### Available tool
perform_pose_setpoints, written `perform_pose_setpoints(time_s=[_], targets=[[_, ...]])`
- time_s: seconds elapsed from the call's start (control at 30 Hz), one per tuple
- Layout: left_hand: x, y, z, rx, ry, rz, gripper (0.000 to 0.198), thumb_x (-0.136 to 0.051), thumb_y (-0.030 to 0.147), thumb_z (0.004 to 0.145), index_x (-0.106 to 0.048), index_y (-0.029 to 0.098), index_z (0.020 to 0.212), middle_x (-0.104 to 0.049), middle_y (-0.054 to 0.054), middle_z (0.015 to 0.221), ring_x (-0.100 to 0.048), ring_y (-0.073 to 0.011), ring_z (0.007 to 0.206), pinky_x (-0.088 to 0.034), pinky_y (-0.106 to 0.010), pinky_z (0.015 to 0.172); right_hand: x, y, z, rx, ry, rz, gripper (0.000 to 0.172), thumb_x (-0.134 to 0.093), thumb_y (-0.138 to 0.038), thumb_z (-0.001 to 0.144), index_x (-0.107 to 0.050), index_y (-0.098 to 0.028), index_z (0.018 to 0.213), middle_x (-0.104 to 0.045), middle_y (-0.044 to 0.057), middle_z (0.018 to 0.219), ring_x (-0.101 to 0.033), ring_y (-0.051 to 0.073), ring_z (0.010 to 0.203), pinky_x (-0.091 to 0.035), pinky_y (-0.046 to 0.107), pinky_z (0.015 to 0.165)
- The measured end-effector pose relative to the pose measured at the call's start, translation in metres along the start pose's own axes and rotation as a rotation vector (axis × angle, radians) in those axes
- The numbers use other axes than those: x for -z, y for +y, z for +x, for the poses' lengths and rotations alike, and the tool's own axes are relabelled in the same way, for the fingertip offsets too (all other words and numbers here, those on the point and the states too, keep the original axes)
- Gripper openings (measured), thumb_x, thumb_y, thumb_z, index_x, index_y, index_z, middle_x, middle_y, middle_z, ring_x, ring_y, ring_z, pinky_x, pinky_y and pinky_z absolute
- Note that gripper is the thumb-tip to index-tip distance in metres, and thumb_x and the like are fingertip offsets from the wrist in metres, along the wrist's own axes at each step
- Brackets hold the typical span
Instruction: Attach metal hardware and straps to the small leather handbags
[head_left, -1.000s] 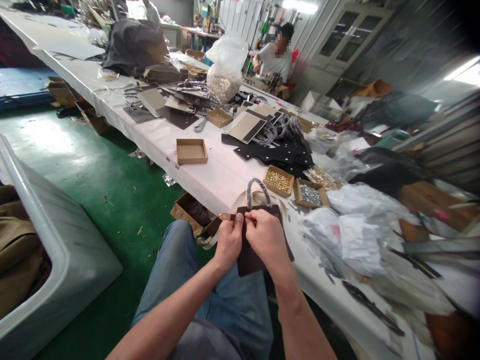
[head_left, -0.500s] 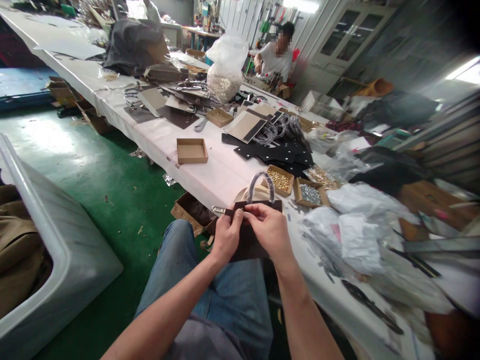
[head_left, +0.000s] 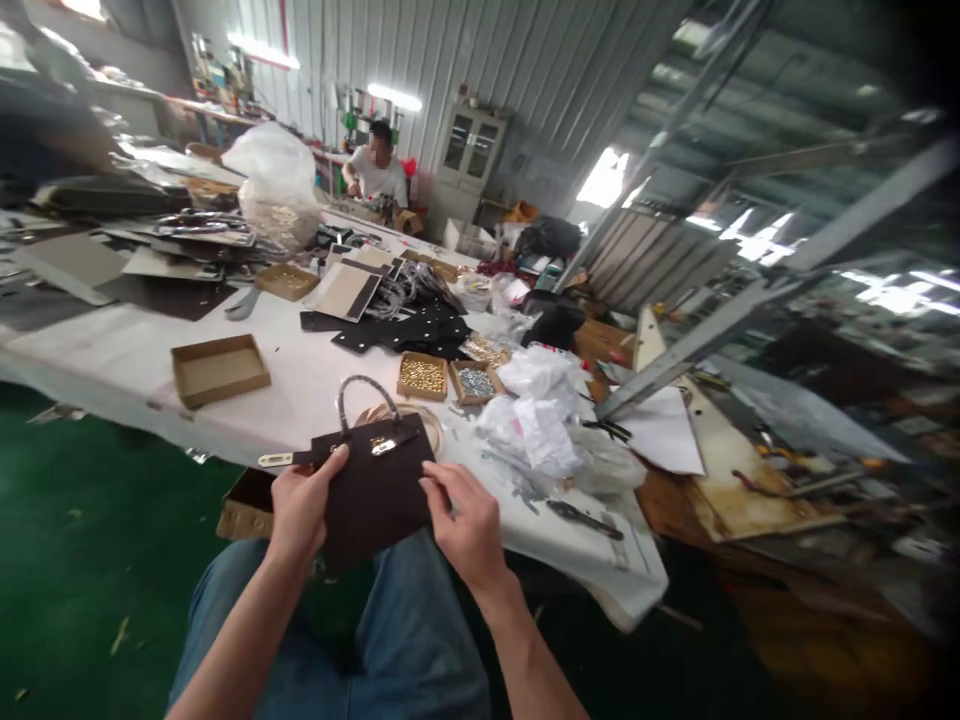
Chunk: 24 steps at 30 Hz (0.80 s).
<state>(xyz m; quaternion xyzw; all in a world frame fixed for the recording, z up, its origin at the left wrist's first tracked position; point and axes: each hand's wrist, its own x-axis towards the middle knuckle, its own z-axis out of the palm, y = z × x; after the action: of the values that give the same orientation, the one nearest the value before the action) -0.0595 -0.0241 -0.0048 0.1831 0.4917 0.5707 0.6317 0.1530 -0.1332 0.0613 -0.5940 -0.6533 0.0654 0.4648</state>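
A dark brown handbag panel [head_left: 375, 505] is held upright over my knees. It carries a looped handle [head_left: 365, 380] in clear wrap, a shiny metal clasp [head_left: 393, 443] near its top edge and a strap with a pale metal plate [head_left: 276, 460] jutting out to the left. My left hand [head_left: 304, 500] is closed on the panel's upper left, thumb on the front by the handle's base. At the right edge, my right hand [head_left: 463, 515] pinches the panel between thumb and curled fingers. The hidden far side of the panel cannot be seen.
On the white-covered table [head_left: 300, 400] lie an empty cardboard tray [head_left: 221, 370], a box of gold studs [head_left: 421, 375] and a box of silver pieces [head_left: 475, 381]. Plastic bags [head_left: 540, 410] and black pliers [head_left: 585, 518] are to the right. A co-worker [head_left: 379, 170] sits at the far end.
The view has swung right. My right hand has moved from the panel's top, beside my left hand, to its right edge. The panel's front and the clasp now show.
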Motion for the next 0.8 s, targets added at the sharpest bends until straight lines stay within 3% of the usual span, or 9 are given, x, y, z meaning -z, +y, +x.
perform_pose_setpoints(time_s=[0.07, 0.13, 0.17, 0.2, 0.27, 0.37, 0.5, 0.8], targets=[[0.0, 0.0, 0.012, 0.048, 0.026, 0.015, 0.048, -0.108, 0.028, 0.066, -0.086, 0.013, 0.107, -0.087, -0.011, 0.097, -0.082, -0.0275, 0.078, -0.071, -0.041, 0.077, 0.049, 0.038, 0.0, -0.074, 0.266, -0.171, 0.021, -0.066, -0.029, 0.111, -0.081, -0.026, 0.125, -0.082, 0.011, 0.122, -0.078, 0.026, 0.109, -0.064, 0.041, 0.101], [-0.001, 0.0, 0.022, 0.091, 0.084, 0.041, 0.041, -0.106, 0.022, 0.069, -0.084, 0.014, 0.102, -0.087, -0.01, 0.094, -0.082, -0.0261, 0.075, -0.071, -0.039, 0.075, 0.101, 0.086, 0.002, -0.186, 0.526, -0.341, 0.026, -0.067, -0.038, 0.109, -0.08, -0.02, 0.122, -0.081, 0.015, 0.121, -0.076, 0.028, 0.104, -0.064, 0.04, 0.09], [-0.002, 0.0, 0.026, 0.123, 0.096, 0.057, 0.037, -0.104, 0.02, 0.073, -0.082, 0.013, 0.101, -0.086, -0.01, 0.091, -0.082, -0.0259, 0.073, -0.072, -0.039, 0.075, 0.124, 0.112, 0.004, -0.243, 0.566, -0.426, 0.03, -0.067, -0.041, 0.108, -0.079, -0.018, 0.125, -0.08, 0.016, 0.121, -0.075, 0.029, 0.103, -0.062, 0.04, 0.087], [-0.003, 0.001, 0.03, 0.169, 0.082, 0.074, 0.032, -0.101, 0.018, 0.077, -0.081, 0.012, 0.102, -0.086, -0.011, 0.089, -0.082, -0.0263, 0.071, -0.072, -0.039, 0.075, 0.144, 0.137, 0.007, -0.299, 0.577, -0.528, 0.035, -0.069, -0.04, 0.105, -0.078, -0.016, 0.128, -0.08, 0.018, 0.121, -0.074, 0.031, 0.103, -0.06, 0.041, 0.088], [-0.009, 0.002, 0.037, 0.299, -0.022, 0.1, 0.022, -0.091, 0.017, 0.089, -0.081, 0.01, 0.107, -0.085, -0.013, 0.088, -0.083, -0.0296, 0.069, -0.074, -0.044, 0.076, 0.172, 0.181, 0.012, -0.395, 0.425, -0.702, 0.049, -0.078, -0.037, 0.096, -0.074, -0.015, 0.139, -0.081, 0.018, 0.123, -0.071, 0.035, 0.111, -0.055, 0.045, 0.097], [-0.022, 0.005, 0.043, 0.4, -0.149, 0.107, 0.018, -0.079, 0.017, 0.099, -0.081, 0.008, 0.114, -0.086, -0.016, 0.09, -0.085, -0.0325, 0.07, -0.074, -0.047, 0.073, 0.186, 0.22, 0.021, -0.428, 0.241, -0.785, 0.048, -0.08, -0.03, 0.092, -0.076, -0.018, 0.138, -0.082, 0.015, 0.115, -0.07, 0.034, 0.11, -0.05, 0.044, 0.101], [-0.039, 0.01, 0.043, 0.43, -0.174, 0.164, 0.02, -0.075, 0.019, 0.102, -0.08, 0.007, 0.118, -0.086, -0.016, 0.092, -0.086, -0.032, 0.073, -0.074, -0.045, 0.075, 0.186, 0.231, 0.026, -0.388, 0.327, -0.763, 0.023, -0.066, -0.025, 0.102, -0.081, -0.02, 0.118, -0.081, 0.013, 0.112, -0.07, 0.031, 0.111, -0.047, 0.043, 0.107], [-0.059, 0.013, 0.036, 0.427, -0.179, 0.239, 0.026, -0.079, 0.019, 0.104, -0.079, 0.007, 0.126, -0.085, -0.012, 0.083, -0.085, -0.0288, 0.069, -0.073, -0.04, 0.078, 0.197, 0.214, 0.022, -0.196, 0.578, -0.624, 0.039, -0.053, -0.02, 0.105, -0.078, -0.024, 0.134, -0.075, 0.013, 0.128, -0.072, 0.029, 0.121, -0.057, 0.038, 0.1]])
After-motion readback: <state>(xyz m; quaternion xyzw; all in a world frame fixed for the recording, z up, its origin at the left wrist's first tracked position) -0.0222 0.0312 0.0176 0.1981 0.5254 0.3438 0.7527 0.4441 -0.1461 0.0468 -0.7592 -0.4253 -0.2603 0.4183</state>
